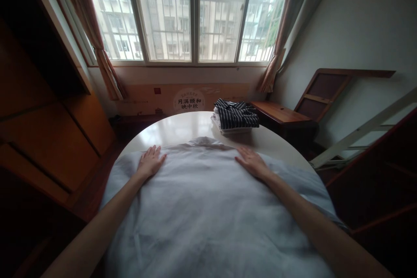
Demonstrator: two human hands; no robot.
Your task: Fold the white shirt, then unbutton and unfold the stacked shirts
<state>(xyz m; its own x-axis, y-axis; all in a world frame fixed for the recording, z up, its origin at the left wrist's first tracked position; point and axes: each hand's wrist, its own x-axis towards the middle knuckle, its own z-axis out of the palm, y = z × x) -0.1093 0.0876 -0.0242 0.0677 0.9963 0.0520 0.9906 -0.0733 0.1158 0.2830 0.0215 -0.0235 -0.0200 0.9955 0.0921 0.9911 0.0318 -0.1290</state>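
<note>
Step in hand, by judgement: flattening the pale cloth (208, 200); it lies between the two hands and extends from them toward the person, over the round white table (163, 132); the left hand (151, 161) rests palm down, fingers extended, gripping nothing; the right hand (252, 161), slightly blurred, is likewise spread and holds nothing; a folded stack (237, 115) sits beyond the right hand; the next move probably calls for light outward pressure, easing the rumpled edge (205, 141) between the hands.
</note>
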